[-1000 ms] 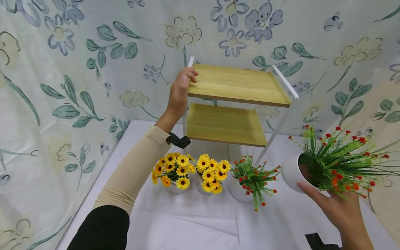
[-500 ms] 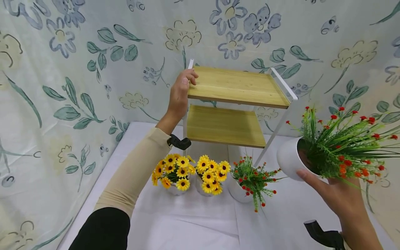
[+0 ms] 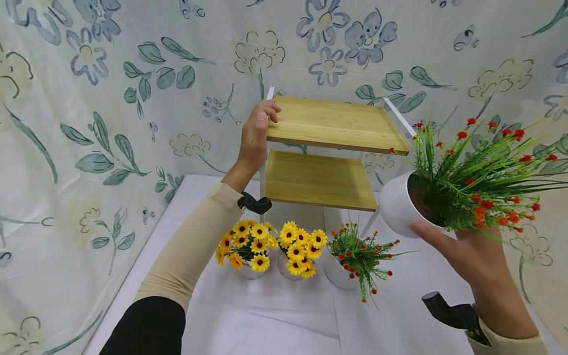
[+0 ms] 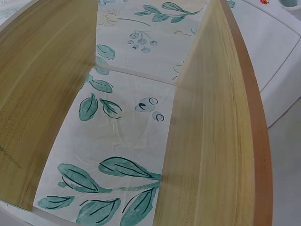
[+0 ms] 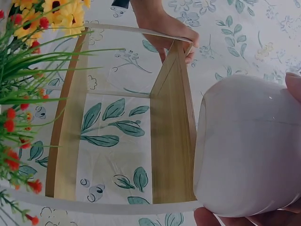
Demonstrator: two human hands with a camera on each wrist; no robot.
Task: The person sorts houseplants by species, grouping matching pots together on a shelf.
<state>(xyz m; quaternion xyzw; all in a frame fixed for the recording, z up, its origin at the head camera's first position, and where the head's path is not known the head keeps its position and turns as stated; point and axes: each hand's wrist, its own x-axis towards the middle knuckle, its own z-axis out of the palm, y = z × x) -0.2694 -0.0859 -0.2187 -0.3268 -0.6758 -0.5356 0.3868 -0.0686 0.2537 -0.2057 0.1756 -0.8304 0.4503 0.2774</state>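
Note:
A two-tier wooden shelf [image 3: 337, 121] with white metal side frames stands against the cloth. At its upper left corner my left hand [image 3: 255, 130] grips the frame and top board, fingers curled over the edge. My right hand [image 3: 475, 254] holds a white flowerpot [image 3: 392, 202] with long green leaves and small red flowers [image 3: 470, 182]. The flowerpot is raised beside the shelf's right side and tips to the right. In the right wrist view, fingertips [image 5: 235, 220] wrap under the pot. The left wrist view shows both boards, with the lower board [image 4: 47, 75] on its left side.
On the white tablecloth [image 3: 284, 320], before the shelf, stand two pots of yellow flowers [image 3: 250, 241] [image 3: 301, 246] and a tilted white pot with red flowers [image 3: 361, 256]. Floral cloth [image 3: 213, 88] hangs behind and at the left.
My right hand has lifted the flowerpot and moved it left, closer to the shelf's right upright. The left hand keeps its grip on the shelf corner.

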